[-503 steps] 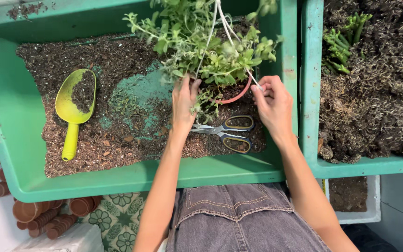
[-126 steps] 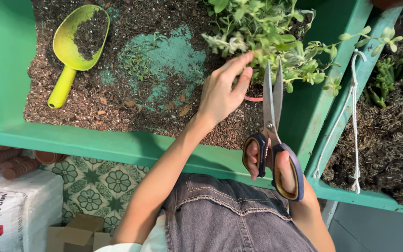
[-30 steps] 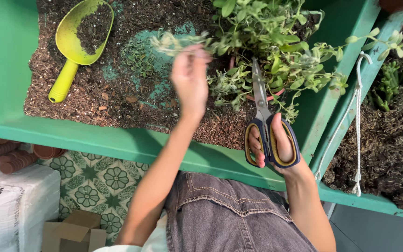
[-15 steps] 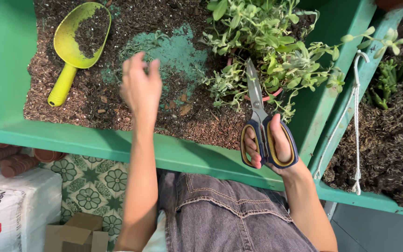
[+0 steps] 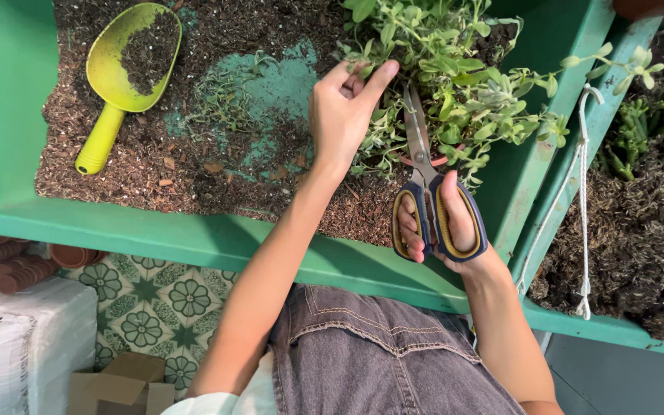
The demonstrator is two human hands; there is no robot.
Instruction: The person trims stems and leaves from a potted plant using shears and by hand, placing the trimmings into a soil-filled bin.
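right hand [image 5: 443,223] grips the scissors [image 5: 428,192], blades shut, tips in the plant [image 5: 455,77] inside the green tray [image 5: 194,238]. left hand [image 5: 343,115], fingers half curled, parts stems. risk: fingers near blades; a blind snip could nick them.

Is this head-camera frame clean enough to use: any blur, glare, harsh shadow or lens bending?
Head view: even, soft daylight, no glare, only faint shadows; left hand, scissors in the right hand and plant are sharp; the green tray rim bows, showing wide-angle distortion toward the edges.
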